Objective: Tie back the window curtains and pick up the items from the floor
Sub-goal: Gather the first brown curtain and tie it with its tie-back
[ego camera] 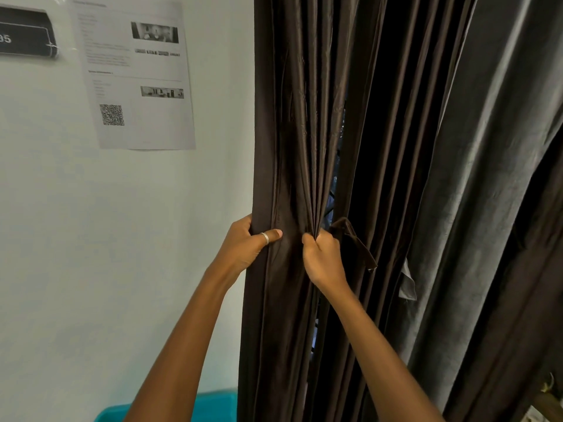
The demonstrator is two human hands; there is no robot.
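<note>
Left hand [248,242] and right hand [320,254], each tight around gathered folds of brown curtain [294,117].

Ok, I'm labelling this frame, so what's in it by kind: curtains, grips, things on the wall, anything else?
Curtains, by colour: 2, brown curtain, grey curtain
Grips: 2, left grip, right grip, both on the brown curtain
Wall items: 2, printed sheet, black sign
Tie-back strap: 1
Ring: 1
Teal bin: 1
Total: 9
</note>
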